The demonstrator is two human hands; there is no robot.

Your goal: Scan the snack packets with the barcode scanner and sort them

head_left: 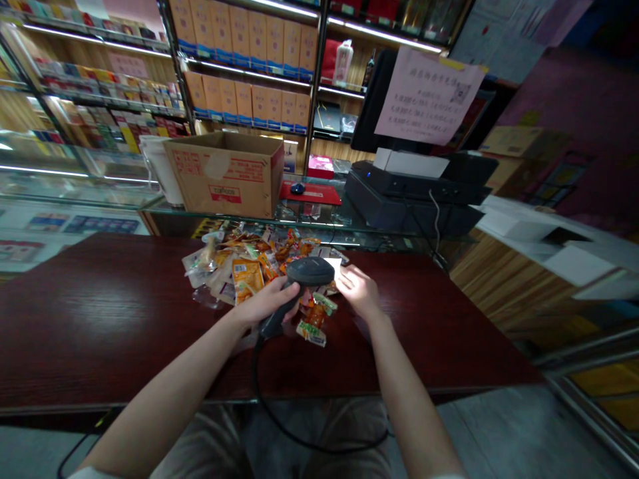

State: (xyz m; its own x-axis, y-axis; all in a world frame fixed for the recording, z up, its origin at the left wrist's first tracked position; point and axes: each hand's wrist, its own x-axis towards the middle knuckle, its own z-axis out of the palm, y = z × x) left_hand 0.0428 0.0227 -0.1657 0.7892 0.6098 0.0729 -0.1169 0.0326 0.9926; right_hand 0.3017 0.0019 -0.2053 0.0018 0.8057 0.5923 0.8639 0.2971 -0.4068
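Observation:
My left hand (269, 298) is wrapped around the handle of a dark grey barcode scanner (310, 271), its head pointing right. The scanner's white light falls at the fingertips of my right hand (358, 287). Those fingers are pinched on a snack packet (335, 263), mostly washed out by the glare. Under and behind the scanner lies a loose pile of wrapped snacks, among them an orange packet (247, 279). Nearer to me is a clear-and-green snack packet (314, 318). A black cable (255, 372) runs from the scanner's handle down over the table edge.
The dark red table (124, 319) spans the front. Behind it, a glass counter carries an open cardboard box (224, 176), a mouse (297, 189) on a red pad, and a monitor (379, 100) with a paper notice. Stocked shelves stand at the back; a wood-sided counter (514, 266) is at right.

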